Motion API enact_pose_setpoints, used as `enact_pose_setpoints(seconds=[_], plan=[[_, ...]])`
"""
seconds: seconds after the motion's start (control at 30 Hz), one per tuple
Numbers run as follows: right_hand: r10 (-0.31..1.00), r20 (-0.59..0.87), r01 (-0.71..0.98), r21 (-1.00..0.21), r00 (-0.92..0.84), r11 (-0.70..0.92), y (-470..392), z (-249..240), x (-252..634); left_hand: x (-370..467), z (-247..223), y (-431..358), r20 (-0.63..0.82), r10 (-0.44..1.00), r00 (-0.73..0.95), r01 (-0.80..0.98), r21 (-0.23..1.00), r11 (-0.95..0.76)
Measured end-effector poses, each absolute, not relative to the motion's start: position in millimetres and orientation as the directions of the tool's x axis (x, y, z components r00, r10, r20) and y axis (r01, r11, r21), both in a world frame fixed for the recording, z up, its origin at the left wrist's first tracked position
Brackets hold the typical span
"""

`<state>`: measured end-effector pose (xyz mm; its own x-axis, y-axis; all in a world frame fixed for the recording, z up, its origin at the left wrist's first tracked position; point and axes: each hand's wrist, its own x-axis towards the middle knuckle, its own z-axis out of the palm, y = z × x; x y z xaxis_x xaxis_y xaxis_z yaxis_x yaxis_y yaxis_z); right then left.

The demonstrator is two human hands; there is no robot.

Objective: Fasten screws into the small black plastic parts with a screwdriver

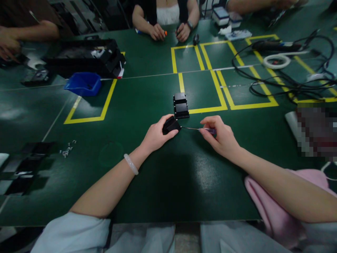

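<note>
Near the middle of the green table, my left hand (160, 135) is closed around a small black block (171, 125). My right hand (219, 135) grips the purple handle of a thin screwdriver (210, 131). The shaft points left, and its tip meets a small shiny spot on the block's right side. Just beyond the held block lie two black parts (181, 108) in a column, with small shiny screws along their sides. A scatter of small silver screws (67, 149) lies on the table to the left.
A blue bin (83, 84) and stacked black trays (84, 58) stand at the back left. More black parts (26, 168) lie at the far left. Black cables (284, 84) coil at the right, above a pink cloth (273, 200). People sit opposite.
</note>
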<state>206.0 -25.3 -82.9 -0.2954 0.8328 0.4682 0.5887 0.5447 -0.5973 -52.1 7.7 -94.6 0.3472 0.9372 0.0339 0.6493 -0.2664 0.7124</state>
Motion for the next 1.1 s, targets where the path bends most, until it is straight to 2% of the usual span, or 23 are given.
enact_pose_setpoints(seconds=[1.1], plan=[[0.836,0.463,0.569,-0.618,-0.294,0.543,-24.6,-83.2,206.3,-51.6,-95.6,8.3,0.034,0.94,0.341,0.646,0.718,-0.26]])
